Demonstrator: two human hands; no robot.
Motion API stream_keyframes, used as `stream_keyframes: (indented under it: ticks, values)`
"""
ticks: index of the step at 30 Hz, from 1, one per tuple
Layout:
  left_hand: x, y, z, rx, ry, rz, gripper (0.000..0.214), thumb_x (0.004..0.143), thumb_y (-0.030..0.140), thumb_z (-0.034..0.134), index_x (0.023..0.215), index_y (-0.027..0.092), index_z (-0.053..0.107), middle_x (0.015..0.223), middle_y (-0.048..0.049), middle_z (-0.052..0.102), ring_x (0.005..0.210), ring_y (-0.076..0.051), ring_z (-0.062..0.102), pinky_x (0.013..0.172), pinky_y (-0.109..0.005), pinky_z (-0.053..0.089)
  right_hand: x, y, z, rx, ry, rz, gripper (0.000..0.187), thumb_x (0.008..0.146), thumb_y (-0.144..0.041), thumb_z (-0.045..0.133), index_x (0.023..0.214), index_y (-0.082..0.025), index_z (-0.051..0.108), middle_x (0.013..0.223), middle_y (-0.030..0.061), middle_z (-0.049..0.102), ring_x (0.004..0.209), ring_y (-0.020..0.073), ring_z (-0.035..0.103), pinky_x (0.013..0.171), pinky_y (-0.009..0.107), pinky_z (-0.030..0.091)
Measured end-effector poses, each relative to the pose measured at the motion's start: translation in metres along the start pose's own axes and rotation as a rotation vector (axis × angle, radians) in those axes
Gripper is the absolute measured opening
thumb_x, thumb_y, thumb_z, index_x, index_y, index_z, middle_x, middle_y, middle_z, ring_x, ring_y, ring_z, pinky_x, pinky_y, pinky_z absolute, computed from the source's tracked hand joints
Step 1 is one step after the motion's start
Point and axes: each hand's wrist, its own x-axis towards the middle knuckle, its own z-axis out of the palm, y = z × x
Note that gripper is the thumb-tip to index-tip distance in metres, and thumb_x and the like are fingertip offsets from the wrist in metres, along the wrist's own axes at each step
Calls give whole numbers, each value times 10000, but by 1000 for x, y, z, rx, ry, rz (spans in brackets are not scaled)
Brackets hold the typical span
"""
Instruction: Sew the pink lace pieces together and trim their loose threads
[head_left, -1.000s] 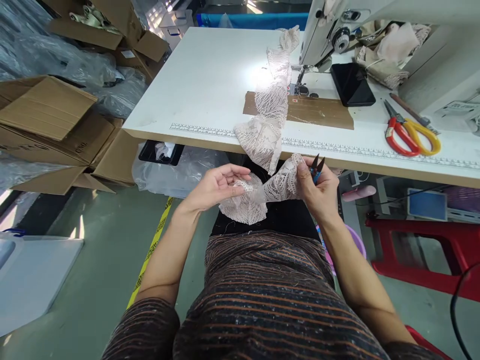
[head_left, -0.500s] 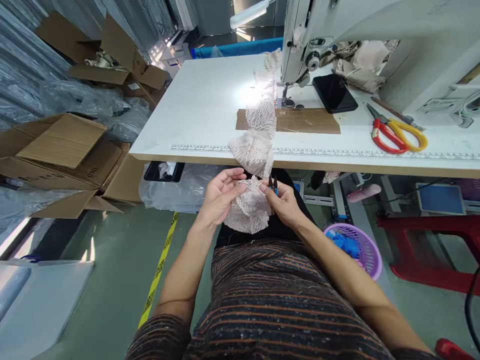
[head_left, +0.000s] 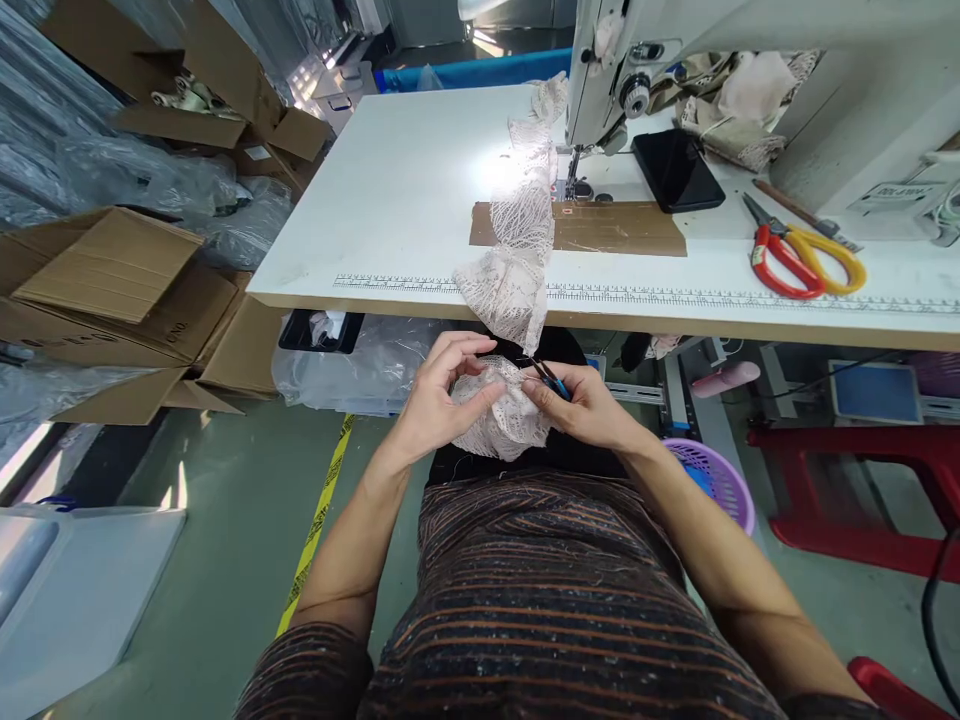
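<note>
Where the long white table (head_left: 390, 200) runs out of frame at right, a white metal sewing machine (head_left: 600, 80) stands, its top cut off. An open brown cardboard carton (head_left: 112, 265) lies beyond the left edge. A pale pink lace strip (head_left: 521, 220) crosses a flat brown cardboard piece (head_left: 615, 228) and droops over the near edge; whether it joins the bunched lace (head_left: 506, 425) below is unclear. The left hand (head_left: 442, 395) closes loosely on that bunch. The right hand (head_left: 589, 405) grips small blue-handled snips (head_left: 553, 382) against it, partly covering them. Red-and-yellow-handled scissors (head_left: 817, 262) lie toward the near edge. Carton lettering and the machine's label are illegible.
</note>
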Motion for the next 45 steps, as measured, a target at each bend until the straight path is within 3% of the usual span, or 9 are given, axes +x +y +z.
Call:
stream_keyframes:
  ticks: [5, 10, 16, 21, 27, 31, 34, 39, 45]
  values:
    - [4, 2, -6, 239, -166, -42, 254, 869, 358, 733, 1077, 212, 740, 953, -40, 682, 804, -143, 603, 763, -290, 505, -2, -2, -4, -117, -44, -27, 417, 953, -534, 552, 901, -158, 724, 737, 9, 586, 666, 124, 459, 612, 243, 412]
    - [4, 1, -11, 548, 116, -6, 295, 760, 437, 832, 990, 259, 784, 1146, -70, 631, 1075, -241, 589, 955, -427, 476, -3, 0, -5, -154, -33, -17, 369, 965, -485, 555, 928, -152, 710, 724, 2, 584, 645, 117, 464, 593, 236, 412]
    - [1, -3, -7, 126, -160, -62, 217, 867, 381, 727, 964, 188, 754, 953, -49, 715, 863, -163, 646, 836, -317, 526, -2, -2, -5, -180, -39, -52, 299, 951, -445, 589, 1025, -174, 689, 865, 30, 672, 754, 149, 560, 689, 266, 465]
    - [-1, -2, -4, 50, -141, -117, 159, 868, 318, 724, 841, 162, 737, 783, -24, 701, 729, -133, 605, 754, -281, 518, -3, -1, -4, -178, -17, -38, 259, 943, -429, 606, 1027, -185, 631, 827, 14, 652, 693, 130, 534, 622, 249, 442]
    - [7, -4, -13, 20, -204, 52, 146, 810, 316, 784, 777, 187, 725, 1342, -109, 640, 1205, -237, 610, 1074, -427, 456, -2, -1, -2, -71, -122, -59, 206, 954, -377, 605, 1046, -204, 544, 893, 12, 621, 730, 116, 525, 645, 234, 440]
    - [14, -13, -12, -204, -353, -107, 210, 821, 363, 772, 814, 162, 715, 949, -80, 761, 870, -179, 698, 845, -327, 541, -3, -6, -1, 3, -233, -42, 182, 980, -339, 562, 1069, -238, 439, 758, -53, 528, 582, 90, 386, 539, 217, 355]
    - [14, -18, -12, -256, -329, -179, 250, 782, 386, 808, 788, 150, 724, 785, -48, 732, 726, -147, 658, 728, -287, 525, -3, -8, -1, -22, -223, -52, 159, 982, -310, 541, 1064, -247, 420, 762, -55, 501, 574, 94, 350, 526, 223, 329]
    - [12, -21, -15, -309, -243, -199, 268, 725, 388, 852, 726, 154, 720, 815, -67, 746, 861, -192, 694, 887, -347, 529, 2, 1, -1, -91, -95, -67, 91, 976, -308, 518, 983, -236, 462, 745, -51, 436, 591, 102, 349, 538, 239, 322]
    - [14, -26, -15, -402, -195, -302, 285, 727, 359, 849, 711, 139, 670, 836, -60, 733, 799, -155, 679, 748, -266, 520, 10, 20, 6, -111, 7, -77, 334, 809, -419, 766, 871, -215, 508, 776, -35, 503, 652, 105, 404, 581, 251, 339]
